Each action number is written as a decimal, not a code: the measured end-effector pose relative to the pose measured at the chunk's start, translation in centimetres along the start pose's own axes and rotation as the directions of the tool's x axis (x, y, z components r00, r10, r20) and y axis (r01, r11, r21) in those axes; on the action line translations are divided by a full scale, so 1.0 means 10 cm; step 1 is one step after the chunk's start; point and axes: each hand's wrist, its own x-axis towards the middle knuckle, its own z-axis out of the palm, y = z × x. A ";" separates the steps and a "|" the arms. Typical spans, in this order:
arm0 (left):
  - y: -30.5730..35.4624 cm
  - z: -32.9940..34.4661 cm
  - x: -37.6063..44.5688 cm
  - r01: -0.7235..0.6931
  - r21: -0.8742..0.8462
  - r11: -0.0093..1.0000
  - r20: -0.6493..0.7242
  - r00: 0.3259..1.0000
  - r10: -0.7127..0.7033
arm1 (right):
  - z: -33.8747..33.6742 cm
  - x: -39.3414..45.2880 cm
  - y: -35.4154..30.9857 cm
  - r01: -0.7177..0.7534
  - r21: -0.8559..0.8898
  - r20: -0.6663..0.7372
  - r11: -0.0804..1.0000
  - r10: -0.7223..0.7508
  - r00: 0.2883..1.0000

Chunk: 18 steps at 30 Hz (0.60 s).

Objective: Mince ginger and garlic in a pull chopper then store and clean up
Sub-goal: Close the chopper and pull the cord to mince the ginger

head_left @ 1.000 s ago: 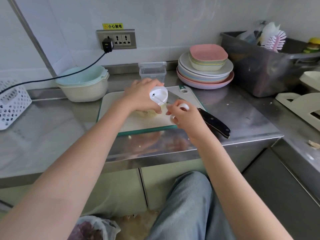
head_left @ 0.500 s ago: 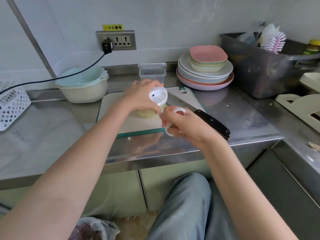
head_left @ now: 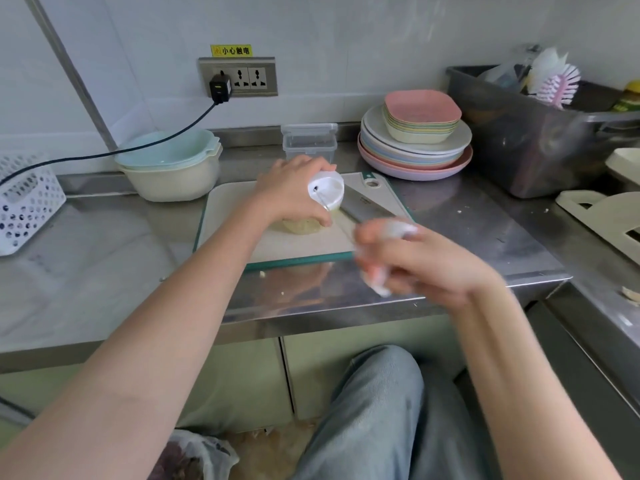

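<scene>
White perforated basket [head_left: 24,199] at far left of steel counter [head_left: 104,258]; stacked bowls [head_left: 171,164] next, w/ black cord [head_left: 114,152] running over them to wall plug. Left hand [head_left: 294,188] wraps fingers round pull chopper [head_left: 320,202], which stands tilted on cutting board [head_left: 277,242]; yellowish mince visible in its cup. Clear lidded container [head_left: 309,140] behind. Knife blade [head_left: 363,206] lies on board just right of chopper. Right hand [head_left: 419,261], blurred, fingers curled on white pull handle [head_left: 398,230], near counter's front edge. Plate stack [head_left: 415,147] & grey tub [head_left: 530,133] w/ brush at right.
</scene>
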 end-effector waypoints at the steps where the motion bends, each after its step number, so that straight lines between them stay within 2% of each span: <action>1: 0.00 0.00 0.00 0.005 -0.001 1.000 -0.005 1.000 -0.005 | 0.01 -0.14 -0.08 0.069 0.145 0.153 0.987 -0.092 0.984; 2: 0.00 0.00 -0.01 0.011 -0.002 1.000 -0.002 1.000 -0.011 | 0.00 -0.19 -0.12 0.107 0.246 0.179 0.963 -0.154 0.972; 3: 0.01 0.01 -0.01 0.019 -0.001 1.000 0.006 1.000 -0.019 | -0.02 -0.14 -0.10 0.118 0.252 0.029 0.961 -0.129 0.991; 4: 0.03 0.01 -0.02 0.016 0.006 1.000 0.012 1.000 -0.016 | -0.07 0.00 -0.04 0.086 0.185 -0.181 0.979 -0.052 0.982; 5: 0.05 0.01 -0.02 0.015 0.008 1.000 0.021 1.000 -0.015 | -0.13 0.21 0.06 0.005 0.088 -0.411 0.996 0.032 0.911; 6: 0.06 0.01 -0.02 0.011 0.004 1.000 0.028 1.000 -0.011 | -0.13 0.42 0.11 -0.087 0.013 -0.561 0.996 0.080 0.824; 7: 0.06 0.01 -0.02 0.006 -0.002 1.000 0.031 0.999 -0.006 | -0.13 0.56 0.16 -0.131 -0.017 -0.608 0.991 0.094 0.788; 9: 0.03 0.00 -0.01 -0.003 -0.014 1.000 0.024 1.000 0.003 | -0.09 0.63 0.22 -0.155 0.000 -0.494 0.988 0.134 0.859; 11: 0.00 0.01 0.00 -0.012 -0.018 1.000 0.013 1.000 0.012 | -0.07 0.36 0.21 -0.061 0.068 -0.229 0.996 0.075 0.971; 12: -0.01 0.01 0.00 -0.014 -0.013 1.000 0.005 1.000 0.014 | -0.05 0.16 0.16 0.031 0.160 -0.039 0.987 -0.025 0.999; 13: -0.01 0.01 0.00 -0.008 -0.013 1.000 0.005 1.000 0.008 | -0.02 -0.01 0.09 0.120 0.260 0.160 0.958 -0.165 0.973; 14: 0.00 0.00 0.00 -0.005 -0.015 1.000 0.010 1.000 0.005 | -0.03 -0.11 0.04 0.177 0.329 0.288 0.927 -0.277 0.917; 15: 0.00 0.00 0.00 -0.002 -0.012 1.000 0.019 1.000 0.002 | -0.04 -0.11 0.04 0.204 0.333 0.275 0.920 -0.302 0.913; 16: 0.01 0.01 0.00 -0.008 -0.008 1.000 0.024 1.000 0.008 | -0.05 -0.02 0.07 0.186 0.289 0.113 0.939 -0.226 0.968; 17: 0.02 0.01 -0.01 -0.016 -0.002 1.000 0.022 1.000 0.016 | -0.10 0.14 0.13 0.115 0.239 -0.127 0.964 -0.086 0.988; 18: 0.02 0.01 -0.01 -0.022 -0.005 1.000 0.024 0.999 0.022 | -0.14 0.33 0.19 0.019 0.222 -0.379 0.975 0.068 0.923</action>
